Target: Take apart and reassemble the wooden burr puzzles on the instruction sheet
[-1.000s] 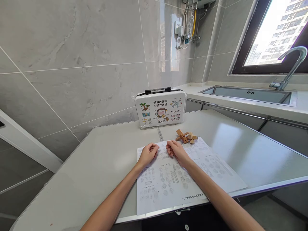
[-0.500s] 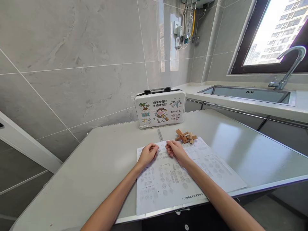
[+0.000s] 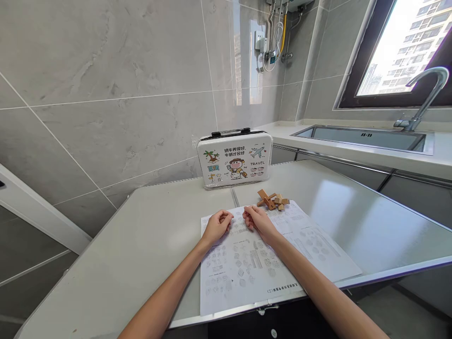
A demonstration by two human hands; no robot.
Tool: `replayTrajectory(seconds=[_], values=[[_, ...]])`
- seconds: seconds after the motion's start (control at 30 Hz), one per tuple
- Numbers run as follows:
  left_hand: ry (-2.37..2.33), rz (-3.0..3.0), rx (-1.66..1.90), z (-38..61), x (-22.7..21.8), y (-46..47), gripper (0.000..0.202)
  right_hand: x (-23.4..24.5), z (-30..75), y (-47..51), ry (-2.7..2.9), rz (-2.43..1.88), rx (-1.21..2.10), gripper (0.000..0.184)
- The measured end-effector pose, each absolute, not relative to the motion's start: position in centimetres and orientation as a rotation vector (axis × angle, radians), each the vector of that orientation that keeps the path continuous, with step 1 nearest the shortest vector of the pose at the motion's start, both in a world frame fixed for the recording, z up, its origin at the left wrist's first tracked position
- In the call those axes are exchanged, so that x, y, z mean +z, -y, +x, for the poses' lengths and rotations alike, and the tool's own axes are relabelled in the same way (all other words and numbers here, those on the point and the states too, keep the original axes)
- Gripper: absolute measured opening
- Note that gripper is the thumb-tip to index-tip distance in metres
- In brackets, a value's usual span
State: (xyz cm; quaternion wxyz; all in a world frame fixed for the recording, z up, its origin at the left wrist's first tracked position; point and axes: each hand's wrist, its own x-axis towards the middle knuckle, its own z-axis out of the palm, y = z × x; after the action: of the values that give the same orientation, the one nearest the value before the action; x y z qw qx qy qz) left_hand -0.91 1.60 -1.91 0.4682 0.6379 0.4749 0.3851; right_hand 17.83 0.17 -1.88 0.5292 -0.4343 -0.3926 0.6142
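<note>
My left hand [image 3: 218, 225] rests on a printed paper sheet [image 3: 247, 282], its fingers curled in toward the palm and the thumb against them. Just to the right, my right hand [image 3: 259, 220] lies on the same sheet with fingers bent in likewise. Nothing shows in either hand, and a small gap of paper separates them. Right beyond my right hand, at the sheet's far edge, lies a small heap of wooden puzzle pieces [image 3: 271, 201], some reddish brown and some pale. Rows of small diagrams and text cover the sheet.
A white case [image 3: 236, 162] with cartoon prints and a black handle stands upright at the back of the pale folding table [image 3: 158, 212]. A tiled wall [image 3: 123, 117] rises behind. To the right are a sink [image 3: 363, 136], a faucet [image 3: 427, 94] and a window [image 3: 395, 52].
</note>
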Motion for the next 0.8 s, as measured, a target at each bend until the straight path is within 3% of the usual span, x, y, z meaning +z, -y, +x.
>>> replayTrajectory(seconds=[0.8], values=[[-1.177, 1.576, 0.938, -0.78, -1.79, -1.48, 0.033, -2.42, 17.99, -0.59, 0.905, -0.951, 1.447, 0.040]])
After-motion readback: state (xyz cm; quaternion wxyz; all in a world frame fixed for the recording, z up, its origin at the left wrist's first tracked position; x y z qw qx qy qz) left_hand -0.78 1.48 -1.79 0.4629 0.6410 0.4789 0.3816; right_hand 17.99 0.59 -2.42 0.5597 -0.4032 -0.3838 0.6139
